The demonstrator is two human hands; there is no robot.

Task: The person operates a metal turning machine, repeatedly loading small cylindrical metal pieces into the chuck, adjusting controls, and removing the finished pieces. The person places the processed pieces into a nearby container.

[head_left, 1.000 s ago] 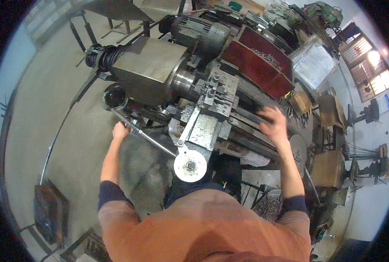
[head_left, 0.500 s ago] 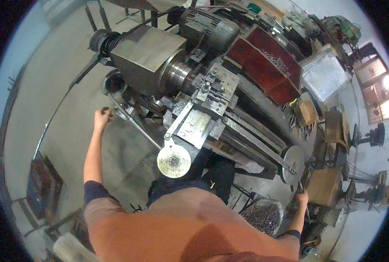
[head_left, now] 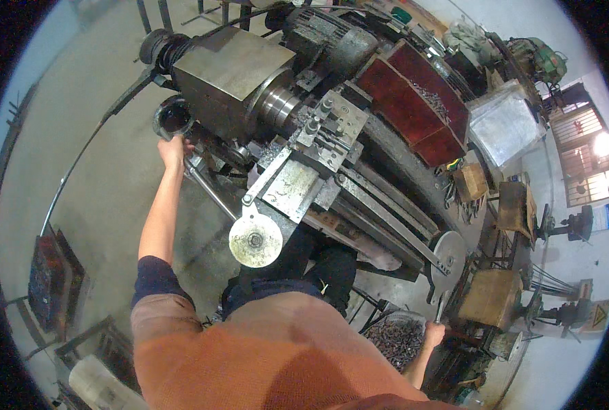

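Observation:
A small lathe stands in front of me, with a bright cylindrical chuck [head_left: 279, 106] and a tool post [head_left: 328, 130] on its slide. My left hand [head_left: 173, 147] is up against the lower rim of a round, dark-mouthed metal cup [head_left: 173, 116] at the left of the machine. Its fingers are curled; what they hold, if anything, is hidden. With my right hand [head_left: 434, 333] I grip a metal lever handle [head_left: 442, 307] at the lower right. That lever is next to a round metal disc [head_left: 448, 256] joined to a long flat bar [head_left: 393, 222].
A round pale plate [head_left: 256, 240] sticks out toward my body. Below the disc stands a bucket [head_left: 393, 342] full of small dark pieces. Behind the lathe are a motor [head_left: 332, 44] and a red tray [head_left: 414, 102] with metal bits. A slanted rod [head_left: 78, 174] crosses the left side.
My left hand has moved up from beside the lathe to the cup. My right hand has swung the lever handle down and to the left. The view has shifted slightly.

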